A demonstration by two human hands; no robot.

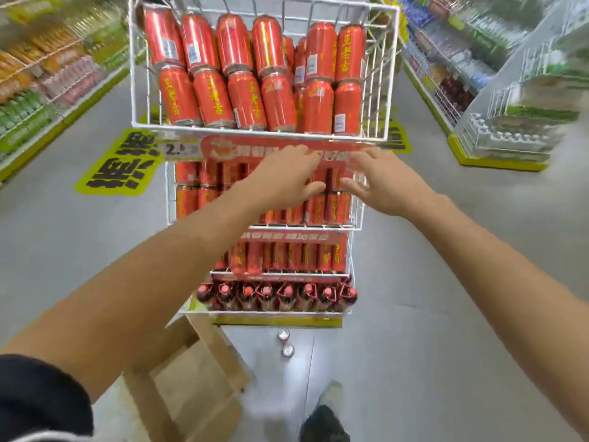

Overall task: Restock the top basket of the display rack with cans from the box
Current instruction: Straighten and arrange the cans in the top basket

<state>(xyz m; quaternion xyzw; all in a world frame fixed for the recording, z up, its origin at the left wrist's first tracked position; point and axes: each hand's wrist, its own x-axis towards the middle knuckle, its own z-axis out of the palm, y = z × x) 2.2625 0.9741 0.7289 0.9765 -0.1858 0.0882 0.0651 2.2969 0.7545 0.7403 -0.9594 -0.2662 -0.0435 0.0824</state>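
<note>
A white wire display rack stands in the aisle. Its top basket (pixel 140 90) holds two stacked rows of red cans (pixel 245 71) with yellow lettering. Both my hands hover in front of the second basket, just under the top basket's front rim. My left hand (pixel 287 178) has spread fingers and holds nothing. My right hand (pixel 379 183) is also spread and holds nothing. A brown cardboard box (pixel 191 384) lies open on the floor at the rack's foot, partly hidden by my left forearm. Two cans (pixel 285 342) stand on the floor beside it.
Lower baskets hold more red cans (pixel 334 208) and dark bottles (pixel 274 296). A red promo sign (pixel 242 148) and price tag (pixel 181 149) hang under the top basket. Stocked shelves (pixel 47 74) line the left; another display (pixel 516 116) stands right. My shoe (pixel 325 422) is below.
</note>
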